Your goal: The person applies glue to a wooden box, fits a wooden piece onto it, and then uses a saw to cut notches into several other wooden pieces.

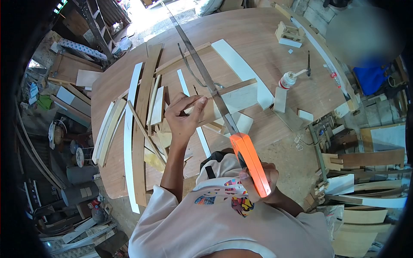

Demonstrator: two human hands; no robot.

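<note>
My right hand (pixel 262 180) is wrapped round the orange handle of a handsaw (pixel 249 159). Its long blade points up and away, crossing over a short board (pixel 241 101) with a white face and a bare wooden edge. At the board's left end, my left hand (pixel 186 114) is closed with curled fingers and the thumb raised, close to the blade's left side. Whether the teeth touch the wood cannot be made out. Under and around the board lie a long white strip (pixel 201 139) and a wide white panel (pixel 243 69) on the large wooden table (pixel 180 36).
Several wooden and white strips (pixel 129 129) lie left of my left arm. A white bottle (pixel 287 80) with a brush stands to the right, near small white-faced blocks (pixel 280 99). A small wooden frame piece (pixel 289 34) sits at the far right. Offcuts (pixel 365 185) are stacked beyond the table.
</note>
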